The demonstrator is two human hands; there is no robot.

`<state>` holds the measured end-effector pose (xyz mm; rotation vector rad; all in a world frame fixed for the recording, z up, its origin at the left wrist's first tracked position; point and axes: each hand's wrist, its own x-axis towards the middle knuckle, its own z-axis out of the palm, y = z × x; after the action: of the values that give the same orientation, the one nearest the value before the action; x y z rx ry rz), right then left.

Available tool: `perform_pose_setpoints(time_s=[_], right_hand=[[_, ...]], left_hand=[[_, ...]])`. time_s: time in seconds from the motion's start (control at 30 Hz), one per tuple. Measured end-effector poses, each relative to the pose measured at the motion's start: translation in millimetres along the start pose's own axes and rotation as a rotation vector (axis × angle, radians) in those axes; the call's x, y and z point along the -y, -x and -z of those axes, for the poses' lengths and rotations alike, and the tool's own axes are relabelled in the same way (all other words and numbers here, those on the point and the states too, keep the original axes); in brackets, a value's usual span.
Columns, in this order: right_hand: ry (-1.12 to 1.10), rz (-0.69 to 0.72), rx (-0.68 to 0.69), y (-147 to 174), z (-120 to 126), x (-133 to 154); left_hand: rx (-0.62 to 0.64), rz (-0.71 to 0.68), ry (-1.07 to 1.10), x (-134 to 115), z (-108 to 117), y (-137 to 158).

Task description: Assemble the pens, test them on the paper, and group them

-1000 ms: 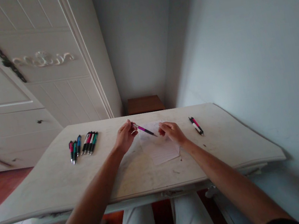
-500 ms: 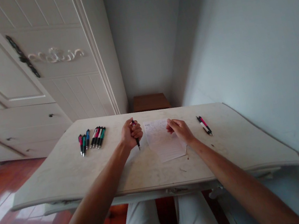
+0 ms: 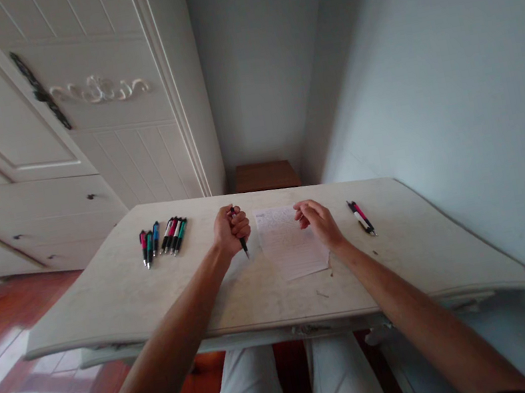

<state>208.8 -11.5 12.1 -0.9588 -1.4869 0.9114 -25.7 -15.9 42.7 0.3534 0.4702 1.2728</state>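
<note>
My left hand (image 3: 232, 230) is wrapped round a dark pen (image 3: 244, 246), its tip pointing down out of the bottom of the fist. Just to the right lies a sheet of paper (image 3: 293, 252) with handwriting on its upper part and ruled lines lower down. Over the sheet's right side hovers my right hand (image 3: 318, 222), its fingers loosely bent and slightly apart, with nothing visible in them. Whether its fingertips touch the paper I cannot tell.
Several coloured pens (image 3: 174, 236) lie in a row on the white table (image 3: 123, 302), beside another small group of pens (image 3: 150, 245). Two or so pens (image 3: 361, 218) rest at the right. A white cabinet (image 3: 134, 158) stands behind left, a brown wooden box (image 3: 266, 175) behind the table.
The fingers of my right hand have loosened from a pinch and lifted slightly. My left hand keeps its grip on the pen. The view has shifted a little.
</note>
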Motion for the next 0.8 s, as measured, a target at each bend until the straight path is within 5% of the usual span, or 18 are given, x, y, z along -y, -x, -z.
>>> perform_pose_setpoints(time_s=[0.4,0.8], right_hand=[[-0.044,0.059,-0.047,0.0,3.5,3.0],[-0.106,0.026,-0.064,0.3,1.4,4.5]], left_hand=[[-0.049,-0.016,0.054,-0.6,2.3,-1.8],[0.041,0.022,0.014,2.8,-1.9,1.6]])
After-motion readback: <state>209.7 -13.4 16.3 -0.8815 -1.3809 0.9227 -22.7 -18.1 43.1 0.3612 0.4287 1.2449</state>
